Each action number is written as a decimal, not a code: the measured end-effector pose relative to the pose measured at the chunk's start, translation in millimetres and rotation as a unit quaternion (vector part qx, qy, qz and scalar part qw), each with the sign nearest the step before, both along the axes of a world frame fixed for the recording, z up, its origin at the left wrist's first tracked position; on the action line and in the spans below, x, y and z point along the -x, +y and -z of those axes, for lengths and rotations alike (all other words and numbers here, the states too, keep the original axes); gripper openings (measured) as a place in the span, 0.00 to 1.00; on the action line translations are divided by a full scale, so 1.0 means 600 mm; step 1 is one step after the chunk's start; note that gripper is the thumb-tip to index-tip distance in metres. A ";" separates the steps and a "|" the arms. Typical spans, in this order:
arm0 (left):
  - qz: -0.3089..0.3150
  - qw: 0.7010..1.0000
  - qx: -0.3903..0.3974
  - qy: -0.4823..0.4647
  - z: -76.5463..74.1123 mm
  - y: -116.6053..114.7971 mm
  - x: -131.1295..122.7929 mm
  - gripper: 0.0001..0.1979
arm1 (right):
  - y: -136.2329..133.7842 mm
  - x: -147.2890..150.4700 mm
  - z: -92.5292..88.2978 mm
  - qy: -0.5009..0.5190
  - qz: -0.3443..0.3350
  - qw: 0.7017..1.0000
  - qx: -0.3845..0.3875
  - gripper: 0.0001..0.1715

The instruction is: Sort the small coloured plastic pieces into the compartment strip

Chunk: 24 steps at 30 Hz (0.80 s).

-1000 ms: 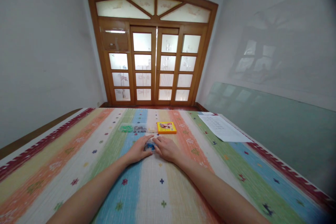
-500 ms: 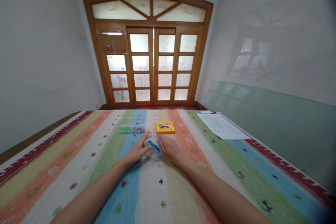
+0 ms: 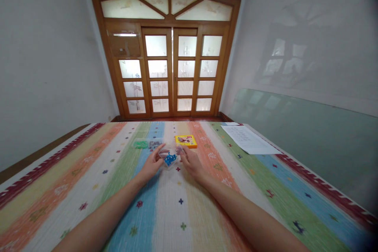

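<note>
My left hand (image 3: 151, 165) grips a small clear plastic box (image 3: 169, 166) by its left side. Blue plastic pieces (image 3: 170, 159) lie heaped inside it. My right hand (image 3: 190, 162) is just right of the box, with thumb and fingers pinched on a clear plastic piece (image 3: 178, 149) whose full shape I cannot make out. Beyond my left hand, another clear container has green pieces (image 3: 141, 144) in its left part and dark pieces (image 3: 155, 144) in its right. A yellow box (image 3: 186, 141) with a printed picture lies just past my right fingers.
A striped, patterned cloth (image 3: 132, 204) covers the table. Sheets of printed paper (image 3: 249, 139) lie at the far right edge. Wooden doors with glass panes (image 3: 173, 73) stand behind the table, and a pale green glass panel (image 3: 295, 126) leans along the right wall.
The clear box has turned so that the blue pieces show as a loose heap. My right hand has moved slightly away from the box, and the clear piece is now apart in its fingers.
</note>
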<state>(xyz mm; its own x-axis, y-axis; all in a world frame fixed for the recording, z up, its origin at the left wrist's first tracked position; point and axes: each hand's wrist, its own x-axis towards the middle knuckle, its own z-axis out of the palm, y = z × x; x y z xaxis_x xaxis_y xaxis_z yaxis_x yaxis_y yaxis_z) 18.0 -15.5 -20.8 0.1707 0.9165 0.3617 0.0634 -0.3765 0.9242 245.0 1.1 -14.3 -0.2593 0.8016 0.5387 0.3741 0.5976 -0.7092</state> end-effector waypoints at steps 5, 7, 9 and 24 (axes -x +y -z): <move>-0.016 0.999 -0.018 0.033 -0.014 -0.014 0.002 0.35 | -0.014 0.000 -0.010 -0.022 -0.024 0.999 -0.040 0.16; -0.037 0.995 -0.045 0.075 -0.023 -0.024 0.004 0.35 | -0.018 -0.002 -0.012 -0.027 -0.043 0.997 -0.064 0.18; -0.061 0.988 -0.078 0.116 -0.031 -0.033 0.005 0.34 | -0.019 -0.004 -0.012 -0.045 -0.061 0.994 -0.081 0.19; -0.088 0.970 -0.145 0.172 -0.040 -0.053 0.009 0.32 | -0.018 -0.007 -0.005 -0.119 -0.059 0.979 -0.157 0.27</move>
<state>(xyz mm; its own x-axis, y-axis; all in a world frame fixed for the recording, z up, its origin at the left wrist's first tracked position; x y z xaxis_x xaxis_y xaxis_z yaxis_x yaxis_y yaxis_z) 12.6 -47.5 3.1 0.1771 0.8104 0.5584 0.4367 -0.5732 0.6934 249.3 -9.6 -11.3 -0.4886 0.5623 0.6672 0.4212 0.8216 -0.3840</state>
